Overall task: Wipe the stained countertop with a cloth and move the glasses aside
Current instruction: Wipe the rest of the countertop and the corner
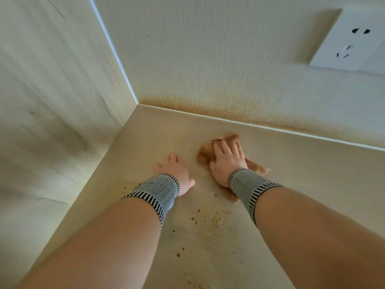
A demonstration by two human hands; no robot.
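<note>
A brown-orange cloth [205, 152] lies bunched on the beige countertop [291, 174] near the back wall. My right hand [226, 160] presses down on the cloth with its fingers spread flat over it. My left hand [177, 171] rests flat on the bare countertop just left of the cloth, palm down. Orange-brown stain specks [210, 221] dot the countertop between my forearms, and more lie near the front edge of the view. No glasses are in view.
The counter ends in a corner: a side wall [52, 122] on the left and a back wall [208, 59] with an orange-brown splatter band [218, 111] along its base. A white power socket [352, 44] sits on the back wall at upper right.
</note>
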